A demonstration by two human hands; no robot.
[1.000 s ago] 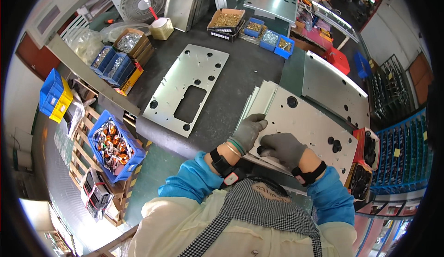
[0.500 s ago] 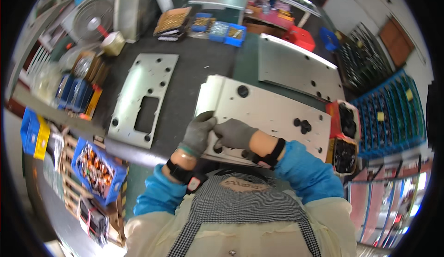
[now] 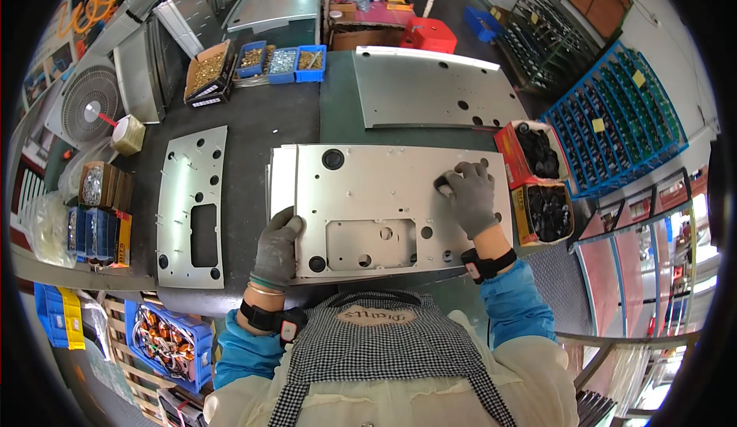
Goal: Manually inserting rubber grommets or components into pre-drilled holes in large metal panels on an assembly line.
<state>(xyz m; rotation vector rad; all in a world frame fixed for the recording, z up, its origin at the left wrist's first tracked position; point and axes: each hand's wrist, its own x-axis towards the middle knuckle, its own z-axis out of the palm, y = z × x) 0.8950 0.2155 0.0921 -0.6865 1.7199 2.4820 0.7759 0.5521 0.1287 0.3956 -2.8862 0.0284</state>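
A flat silver metal panel (image 3: 368, 189) lies before me, with holes, small studs and a rectangular recess. Black round plugs sit at its upper left (image 3: 332, 159) and lower left (image 3: 317, 263). My left hand (image 3: 276, 249), in a grey glove, is closed on the panel's left edge, thumb on top. Over the panel's right part is my right hand (image 3: 471, 203), gloved too, with bent fingers drawn together. A black round plug (image 3: 443, 186) shows partly by its thumb and fingertips; whatever lies under the palm is hidden.
A second cut-out panel (image 3: 175, 220) lies at left, another panel (image 3: 430, 89) behind. Red-edged boxes of black parts (image 3: 535, 213) adjoin the right edge. Blue bins of small hardware (image 3: 310, 64) stand at the back, a fan (image 3: 90, 108) at far left, a blue rack (image 3: 614, 120) at right.
Both hands were together at the panel's lower left. My right hand has moved right, onto the place of the loose black plugs; my left hand stays by the left edge. The view has turned.
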